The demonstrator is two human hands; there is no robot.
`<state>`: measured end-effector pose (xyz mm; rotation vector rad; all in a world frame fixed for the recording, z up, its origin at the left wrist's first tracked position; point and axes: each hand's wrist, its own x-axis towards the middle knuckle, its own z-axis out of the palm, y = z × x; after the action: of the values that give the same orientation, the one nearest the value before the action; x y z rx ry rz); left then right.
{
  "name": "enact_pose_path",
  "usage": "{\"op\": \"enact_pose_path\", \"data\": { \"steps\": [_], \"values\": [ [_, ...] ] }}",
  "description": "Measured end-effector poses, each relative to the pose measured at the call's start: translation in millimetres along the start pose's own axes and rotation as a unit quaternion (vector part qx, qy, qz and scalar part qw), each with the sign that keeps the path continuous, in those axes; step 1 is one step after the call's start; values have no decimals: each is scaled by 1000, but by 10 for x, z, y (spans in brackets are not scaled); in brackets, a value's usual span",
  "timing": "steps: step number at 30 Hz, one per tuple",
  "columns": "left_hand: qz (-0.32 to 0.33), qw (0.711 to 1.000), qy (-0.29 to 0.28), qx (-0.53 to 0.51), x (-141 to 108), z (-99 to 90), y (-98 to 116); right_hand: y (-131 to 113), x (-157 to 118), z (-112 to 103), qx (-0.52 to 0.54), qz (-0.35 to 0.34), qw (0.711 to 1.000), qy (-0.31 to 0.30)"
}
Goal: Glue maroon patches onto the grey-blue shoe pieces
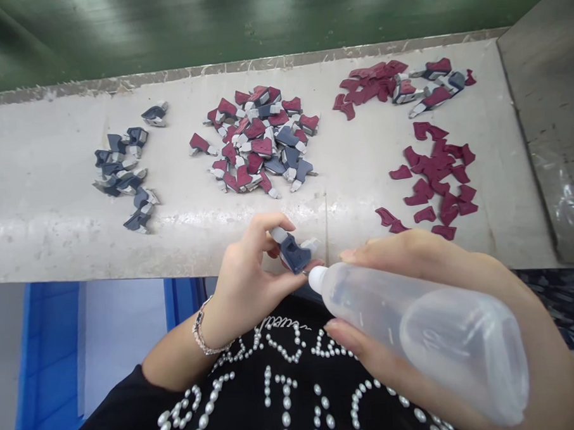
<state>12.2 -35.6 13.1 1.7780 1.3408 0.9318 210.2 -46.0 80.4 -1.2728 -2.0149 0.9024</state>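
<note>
My left hand (245,286) pinches a dark blue and white plastic part (294,251) between thumb and fingers, near the front edge of the worktable. Wrapped round a translucent squeeze bottle (416,330) is my right hand (500,301). The bottle lies tilted almost level, its white tip (317,279) beside the lower edge of the part, close to my left thumb. Whether the tip touches the part is too fine to tell. Beyond my hands lies a pile of maroon, blue and white parts (259,140).
Blue and white parts (123,168) lie at the left of the worktable (38,188). Loose maroon pieces (437,170) and a few assembled parts (436,97) are at the right. A metal panel (549,115) borders the right end. A blue bin (50,352) stands below at the left.
</note>
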Motion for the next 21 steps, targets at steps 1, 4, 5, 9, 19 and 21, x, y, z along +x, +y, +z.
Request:
{"op": "enact_pose_path", "data": {
  "steps": [1,4,5,9,19,21],
  "values": [
    [-1,1000,-1,2,-2,1,0,3,1,4,-1,-2,1000,-3],
    [-2,1000,-2,5,-5,9,1,5,3,18,-6,-3,1000,-14],
    [-1,1000,-1,7,-5,12,1,3,5,19,-5,-2,1000,-15],
    [-2,1000,4,11,-8,16,-1,-5,11,3,3,13,1000,-7],
    [-6,1000,16,18,-10,18,-12,-6,-23,30,-39,-8,999,-8],
    [-8,1000,10,19,-7,20,-10,2,-16,4,-19,5,1000,-6]
  ]
}}
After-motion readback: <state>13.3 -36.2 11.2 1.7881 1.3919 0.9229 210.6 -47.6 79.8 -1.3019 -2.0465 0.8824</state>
